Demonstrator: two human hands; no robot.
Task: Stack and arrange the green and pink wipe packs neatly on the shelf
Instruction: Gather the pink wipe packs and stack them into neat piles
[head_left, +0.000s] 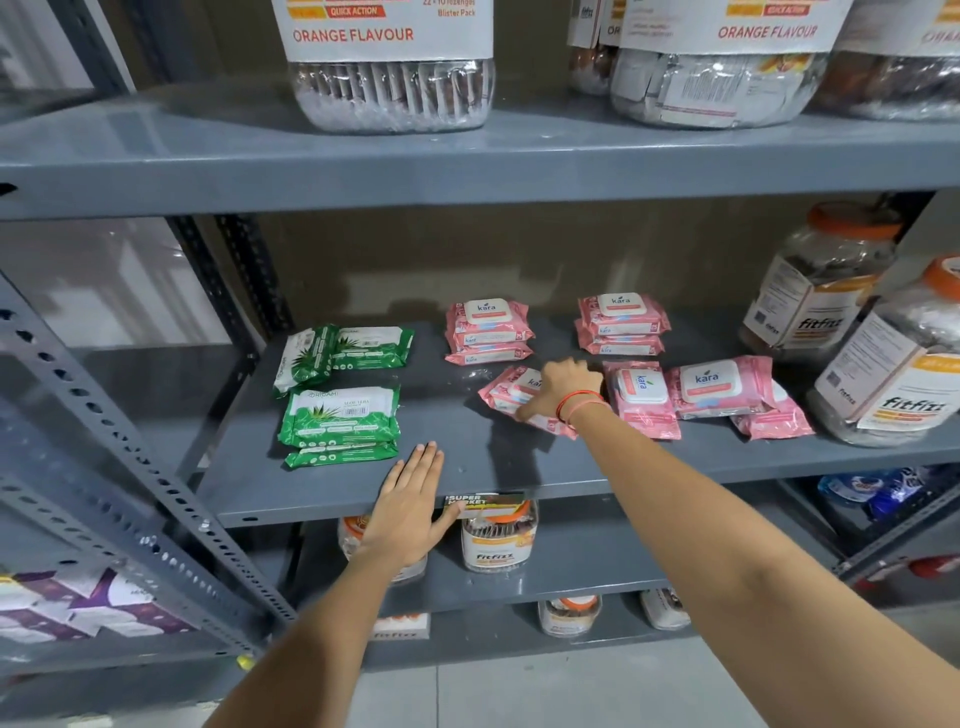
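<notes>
On the grey middle shelf (467, 457) green wipe packs lie at the left: a front stack (340, 423) and behind it a flat pack (374, 347) with another pack (304, 357) leaning on it. Two neat pink stacks stand at the back (488, 332) (621, 325). Loose pink packs lie in front of them (641, 397) (719, 384) (776, 421). My right hand (558, 387) rests on a tilted pink pack (506, 392), fingers curled over it. My left hand (410, 499) lies flat and open on the shelf's front edge, holding nothing.
Clear jars with orange lids (826, 280) (898, 364) stand at the shelf's right end. Big jars (389, 67) sit on the shelf above. More jars (498, 540) stand below. A perforated grey upright (130, 483) runs down the left side.
</notes>
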